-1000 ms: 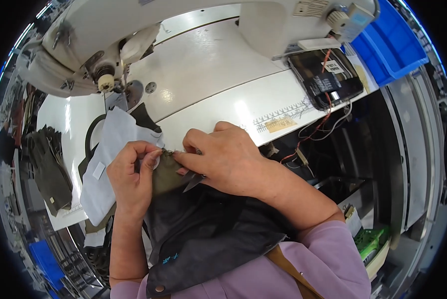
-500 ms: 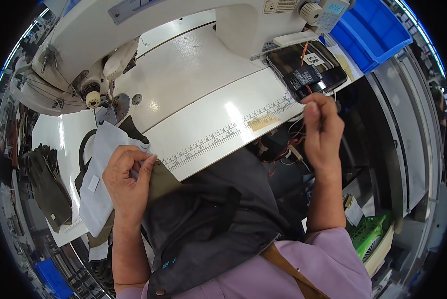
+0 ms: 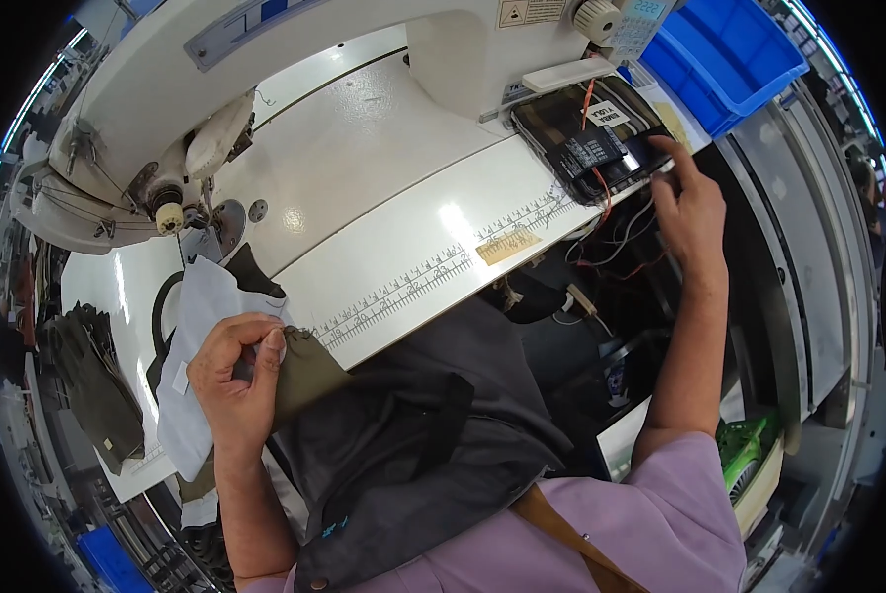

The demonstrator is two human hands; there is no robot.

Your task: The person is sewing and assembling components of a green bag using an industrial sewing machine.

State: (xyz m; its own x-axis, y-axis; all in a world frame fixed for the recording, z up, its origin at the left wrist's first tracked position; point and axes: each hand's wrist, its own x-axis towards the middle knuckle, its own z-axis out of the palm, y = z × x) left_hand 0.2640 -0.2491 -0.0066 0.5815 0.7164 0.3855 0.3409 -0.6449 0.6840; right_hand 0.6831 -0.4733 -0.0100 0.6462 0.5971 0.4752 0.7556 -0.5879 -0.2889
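Observation:
My left hand [image 3: 235, 381] pinches the edge of an olive-green fabric piece [image 3: 309, 374] between thumb and fingers. White cloth [image 3: 184, 420] lies against it, beside the sewing machine's needle area [image 3: 179, 237]. My right hand [image 3: 695, 212] is at the table's right end, index finger stretched onto a dark, glossy flat object [image 3: 646, 152] and thumb apart below it. That object lies on a dark striped pouch or folded cloth [image 3: 542, 124] with a white label, a black tag [image 3: 591, 150] and an orange cord [image 3: 587, 104]. What the glossy object is, I cannot make out.
The white sewing machine [image 3: 453, 59] arches over the table, which has a printed ruler [image 3: 403, 292] along its front edge. Olive fabric pieces [image 3: 97, 385] are stacked at left. A blue crate [image 3: 729, 59] stands back right; a green basket [image 3: 744, 450] sits lower right. Dark cloth covers my lap.
My right hand has moved right, away from the orange cord, with its index finger now on the glossy object. My left hand, still pinching the olive fabric, has shifted slightly left and down.

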